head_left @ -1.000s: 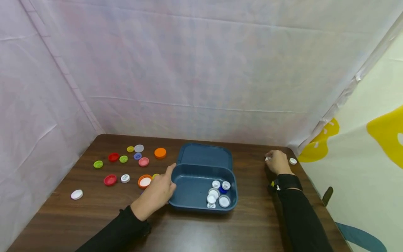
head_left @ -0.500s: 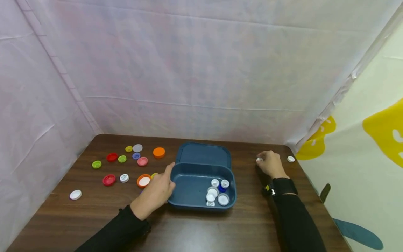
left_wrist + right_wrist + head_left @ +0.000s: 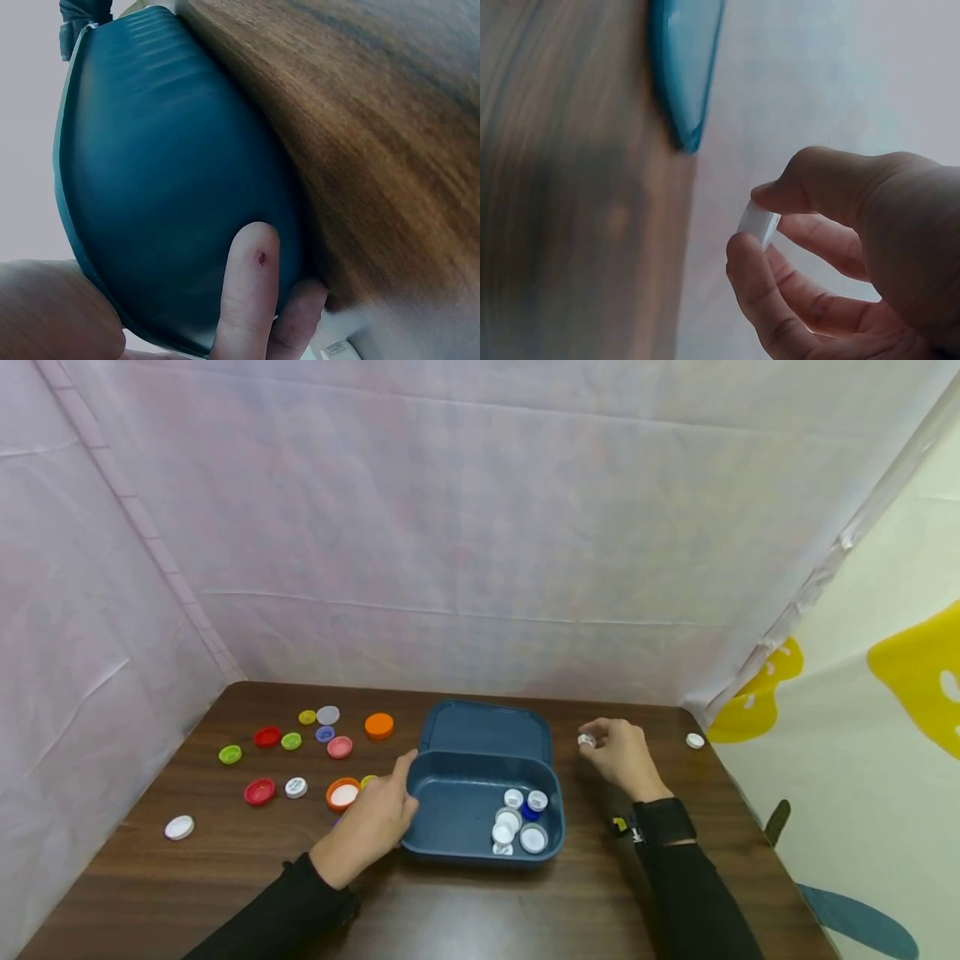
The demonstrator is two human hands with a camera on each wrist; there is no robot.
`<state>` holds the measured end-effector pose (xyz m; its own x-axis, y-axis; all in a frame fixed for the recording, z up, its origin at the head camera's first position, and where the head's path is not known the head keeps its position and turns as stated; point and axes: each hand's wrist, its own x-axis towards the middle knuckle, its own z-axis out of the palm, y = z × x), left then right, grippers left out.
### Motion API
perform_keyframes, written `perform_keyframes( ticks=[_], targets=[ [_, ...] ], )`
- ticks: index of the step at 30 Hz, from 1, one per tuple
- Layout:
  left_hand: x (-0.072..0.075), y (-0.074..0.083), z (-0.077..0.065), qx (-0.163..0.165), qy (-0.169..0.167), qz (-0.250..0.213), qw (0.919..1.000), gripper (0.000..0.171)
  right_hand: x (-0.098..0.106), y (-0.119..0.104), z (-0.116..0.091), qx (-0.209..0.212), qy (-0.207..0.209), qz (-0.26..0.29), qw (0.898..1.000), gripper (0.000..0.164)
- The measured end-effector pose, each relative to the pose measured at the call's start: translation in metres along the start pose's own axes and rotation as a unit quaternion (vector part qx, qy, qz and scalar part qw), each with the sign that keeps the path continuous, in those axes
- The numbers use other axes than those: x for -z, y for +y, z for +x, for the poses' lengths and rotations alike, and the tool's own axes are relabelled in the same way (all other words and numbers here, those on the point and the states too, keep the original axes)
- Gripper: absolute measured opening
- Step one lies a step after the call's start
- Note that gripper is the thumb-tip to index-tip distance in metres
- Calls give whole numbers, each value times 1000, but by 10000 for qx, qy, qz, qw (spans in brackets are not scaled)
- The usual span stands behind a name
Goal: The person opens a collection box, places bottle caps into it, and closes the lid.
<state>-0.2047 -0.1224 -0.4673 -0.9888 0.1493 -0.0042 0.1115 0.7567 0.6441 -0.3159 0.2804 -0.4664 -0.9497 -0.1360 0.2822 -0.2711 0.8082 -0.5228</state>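
Loose caps lie on the left half of the brown table point(image 3: 480, 914): 2 green caps point(image 3: 291, 741), 2 red caps point(image 3: 260, 791), a pink cap point(image 3: 340, 747), an orange cap point(image 3: 379, 726), an orange-rimmed cap point(image 3: 345, 794) with a white middle, and several others. The left hand point(image 3: 375, 817) partly hides a yellow cap point(image 3: 368, 782) beside that orange-rimmed cap. The blue box point(image 3: 453, 810) stands near the table's middle, between these caps and the right hand point(image 3: 622, 758); its blue lid point(image 3: 487, 731) lies just behind it, and white caps and 1 dark blue cap point(image 3: 532, 815) are grouped in its right half. Another white cap point(image 3: 695, 741) lies near the table's right edge, and a pale curtain point(image 3: 465, 527) hangs behind everything. The left hand grips the box's left end, with fingers against the outer wall. The right hand pinches a small white cap point(image 3: 759, 223) between thumb and fingertip, to the right of the lid and outside the box. Compared with 1.0 s ago, the right hand and its cap are clearly farther left, nearer the box; the left hand, the box and the caps inside it show no clear change.
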Motion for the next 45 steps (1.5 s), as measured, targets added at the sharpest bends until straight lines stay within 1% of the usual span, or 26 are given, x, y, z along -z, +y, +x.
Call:
perform_keyframes(
  ticks=[3,6,12,15,17,20,22,25,29,35,38,45],
  targets=[
    [0,0,-1,-17,13,-14,10000,71,1,-16,-5,180,56,135,9997,19],
    [-1,-1,-2,-21,17,-17,10000,71,1,-32,-12,374,17,316,9988,19],
    [-3,-2,-4,-7,-28,-44,10000,71,-1,-60,-27,784,-339,707,9938,21],
    [-4,-3,-4,-23,-38,-33,10000,71,-2,-73,-34,976,-723,764,9897,23],
    [-3,-3,-4,-36,-11,-19,10000,71,-4,-81,-37,1131,-1076,739,9850,22],
    [-2,-2,-3,-10,13,3,10000,71,-8,-90,-41,1346,-1663,689,9744,22],
    [-1,-1,-2,-28,20,-5,10000,71,-11,-95,-42,1482,-1968,669,9669,23],
    [0,-1,-1,10,-30,-29,10000,71,-13,-99,-44,1685,-2219,650,9582,24],
    [1,-1,-1,-27,-23,-8,10000,71,-13,-101,-44,1866,-2260,572,9544,26],
    [3,0,-1,-15,-51,-24,10000,71,-7,-97,-42,1753,-2176,535,9587,26],
    [2,0,-1,-7,-56,-34,10000,71,-5,-95,-40,1768,-2044,508,9614,25],
    [1,-2,0,-19,-42,-4,10000,72,-1,-89,-33,1845,-1493,387,9707,22]
  ],
)
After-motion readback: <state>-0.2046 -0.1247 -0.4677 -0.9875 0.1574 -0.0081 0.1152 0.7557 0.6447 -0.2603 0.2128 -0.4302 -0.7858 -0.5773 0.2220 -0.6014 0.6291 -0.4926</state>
